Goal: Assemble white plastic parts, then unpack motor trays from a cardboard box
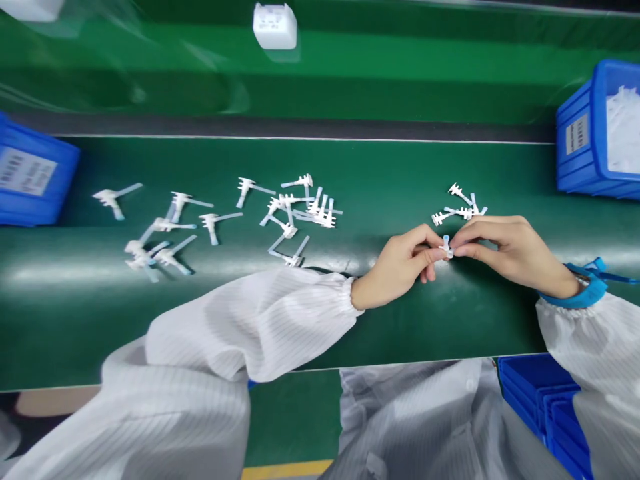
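Between my two hands is a small white plastic fitting with a pale blue tube end. My left hand pinches it from the left with thumb and forefinger. From the other side, the thumb and forefinger of my right hand close on the same piece; the fingertips partly hide it. Just beyond my right hand lies a small group of white fittings with pale blue ends. Left of my hands, a cluster of similar white fittings with pale blue tubes rests on the green work surface.
More branched fittings are scattered farther left. A blue bin stands at the left edge, and another blue bin at the right holds whitish parts. A white block sits at the back. Blue crates are below the front edge.
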A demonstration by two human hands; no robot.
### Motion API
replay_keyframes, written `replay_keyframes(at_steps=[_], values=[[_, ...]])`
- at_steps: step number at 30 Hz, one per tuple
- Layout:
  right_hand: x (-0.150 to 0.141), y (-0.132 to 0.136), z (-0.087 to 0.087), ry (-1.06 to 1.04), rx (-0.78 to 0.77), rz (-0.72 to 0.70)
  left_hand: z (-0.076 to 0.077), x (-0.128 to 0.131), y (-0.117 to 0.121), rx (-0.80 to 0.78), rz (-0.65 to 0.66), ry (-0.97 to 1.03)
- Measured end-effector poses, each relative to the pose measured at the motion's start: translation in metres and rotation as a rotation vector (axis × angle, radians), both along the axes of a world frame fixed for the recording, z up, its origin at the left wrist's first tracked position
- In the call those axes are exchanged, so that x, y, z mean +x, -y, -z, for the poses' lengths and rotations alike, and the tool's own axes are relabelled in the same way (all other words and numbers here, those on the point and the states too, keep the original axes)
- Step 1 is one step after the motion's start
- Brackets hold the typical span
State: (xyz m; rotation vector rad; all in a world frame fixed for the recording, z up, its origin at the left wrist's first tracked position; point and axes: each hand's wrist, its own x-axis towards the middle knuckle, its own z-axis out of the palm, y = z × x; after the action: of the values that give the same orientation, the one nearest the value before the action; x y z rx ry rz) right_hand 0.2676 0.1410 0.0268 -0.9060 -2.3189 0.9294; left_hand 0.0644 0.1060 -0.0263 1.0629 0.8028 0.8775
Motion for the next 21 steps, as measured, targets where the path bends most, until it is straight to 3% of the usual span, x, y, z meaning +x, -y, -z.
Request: replay_keyframes(at_steps=[9,21], values=[[0.0024,0.0002,0.0015,0.012,-0.051,-0.030,-0.0005,-0.0006,0.0007,0.029,0.013,-0.045],[0.0013,0.0017,0.0064,0.007,-0.002,0.014,0.0019,0.0007,-0.0010,0.035,0.009,-0.020]])
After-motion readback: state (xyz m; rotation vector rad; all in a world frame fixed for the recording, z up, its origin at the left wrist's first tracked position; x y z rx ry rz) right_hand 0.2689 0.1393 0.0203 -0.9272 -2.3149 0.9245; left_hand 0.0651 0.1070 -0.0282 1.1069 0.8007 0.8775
